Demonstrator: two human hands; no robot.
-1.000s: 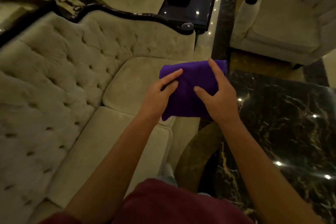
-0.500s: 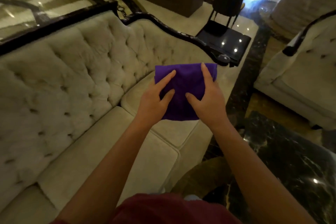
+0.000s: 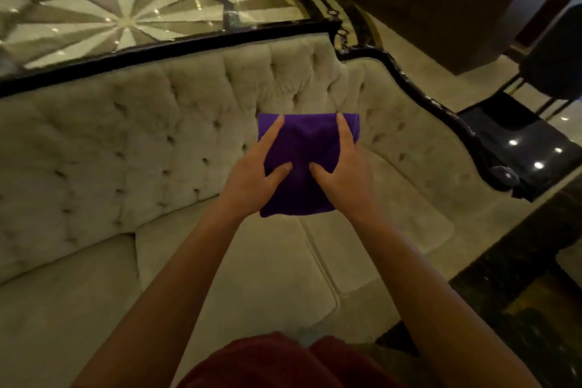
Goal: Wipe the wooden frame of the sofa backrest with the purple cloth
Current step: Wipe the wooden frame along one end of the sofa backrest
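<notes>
sofa (image 3: 157, 142) cut off left, frame (image 3: 176, 46) blurred, cloth (image 3: 307, 148) pt hidden

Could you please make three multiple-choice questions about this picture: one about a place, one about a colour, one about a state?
1. Where is the purple cloth?
A. in the air before the backrest
B. on the seat cushion
C. on the floor

2. What colour is the wooden frame?
A. white
B. black
C. red

3. How is the cloth held?
A. by the left hand only
B. by the right hand only
C. by both hands

Answers: 1 A, it hangs between the hands; 2 B, the rim is dark; 3 C, fingers of both hands press on it.
</notes>
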